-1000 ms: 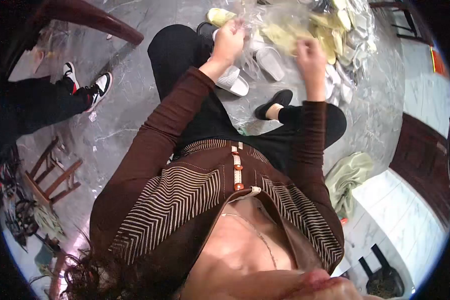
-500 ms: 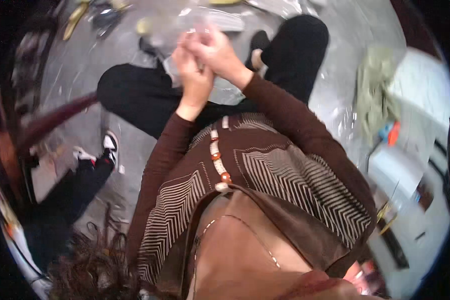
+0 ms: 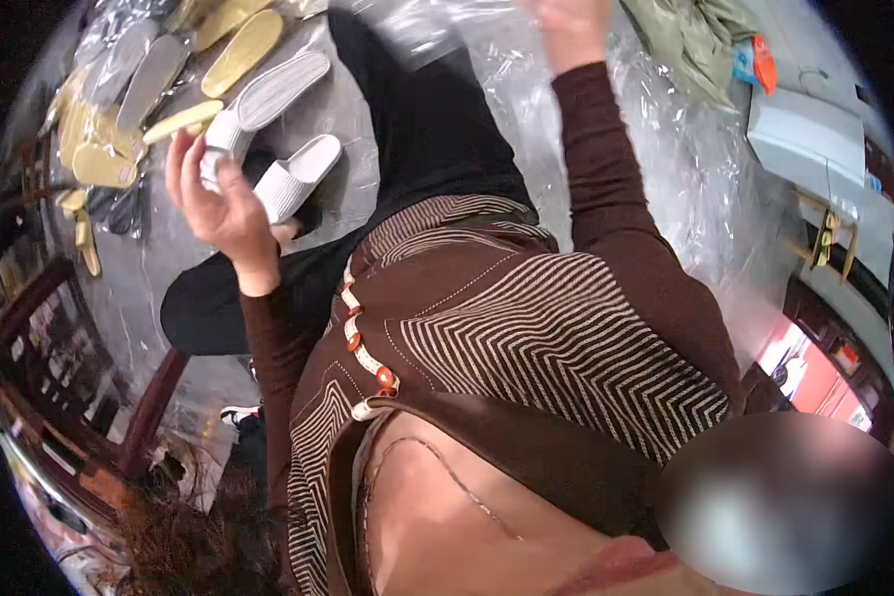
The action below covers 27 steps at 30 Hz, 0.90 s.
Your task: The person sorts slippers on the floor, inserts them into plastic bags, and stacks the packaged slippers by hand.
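My left hand (image 3: 223, 214) is raised over my knee on the left, thumb and fingers apart. A white slipper (image 3: 283, 91) lies just beyond it, its sole toward me; part of its white strap shows between my fingers and thumb. Close by, a second white slipper (image 3: 303, 174) with a ribbed strap covers part of a foot or dark object I cannot make out. My right hand (image 3: 571, 25) reaches up at the top edge, blurred and partly cut off, so its fingers are unclear. Clear plastic sheeting (image 3: 586, 149) lies below that forearm.
Several yellow slippers (image 3: 243, 52) and grey slippers (image 3: 154, 81), some in clear plastic, lie at upper left. A dark wooden chair (image 3: 45, 338) stands at left. Olive cloth (image 3: 685, 40) and a white box (image 3: 805, 134) are at right. Another person's shoe (image 3: 238, 413) shows at lower left.
My hands were together in front of me; they have parted, the left moving left toward the slippers and the right to the upper right. My view has turned, bringing the slippers into sight.
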Each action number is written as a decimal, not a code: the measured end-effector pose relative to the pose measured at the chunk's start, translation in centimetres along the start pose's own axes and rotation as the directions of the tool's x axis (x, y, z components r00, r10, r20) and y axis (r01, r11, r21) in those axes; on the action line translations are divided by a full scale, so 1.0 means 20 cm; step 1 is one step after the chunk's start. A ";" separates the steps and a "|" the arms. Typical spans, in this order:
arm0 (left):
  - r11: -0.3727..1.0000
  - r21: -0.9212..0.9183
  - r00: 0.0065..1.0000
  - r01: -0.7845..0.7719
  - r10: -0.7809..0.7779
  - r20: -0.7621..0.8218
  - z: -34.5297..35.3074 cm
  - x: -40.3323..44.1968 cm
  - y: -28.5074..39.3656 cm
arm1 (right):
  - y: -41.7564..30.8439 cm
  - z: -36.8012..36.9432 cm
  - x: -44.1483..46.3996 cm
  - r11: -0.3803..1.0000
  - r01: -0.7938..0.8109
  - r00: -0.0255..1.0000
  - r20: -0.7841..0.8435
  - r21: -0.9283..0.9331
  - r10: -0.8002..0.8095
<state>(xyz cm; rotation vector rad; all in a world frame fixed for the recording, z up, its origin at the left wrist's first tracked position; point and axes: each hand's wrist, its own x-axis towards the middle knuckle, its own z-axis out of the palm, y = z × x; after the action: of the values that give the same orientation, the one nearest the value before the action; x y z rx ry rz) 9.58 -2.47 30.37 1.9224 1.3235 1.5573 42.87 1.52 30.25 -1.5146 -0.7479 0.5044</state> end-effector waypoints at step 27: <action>0.700 0.657 0.602 0.279 -0.661 0.448 -0.45 -0.22 -1.07 | 1.50 -2.07 -0.77 -0.175 -0.365 0.742 -0.399 -0.915 0.538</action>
<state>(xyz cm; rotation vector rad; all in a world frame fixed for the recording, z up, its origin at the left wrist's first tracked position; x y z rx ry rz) -7.94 2.34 15.09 1.8438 1.8109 0.1539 66.35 -37.70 2.60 -3.3191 -0.5744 0.6423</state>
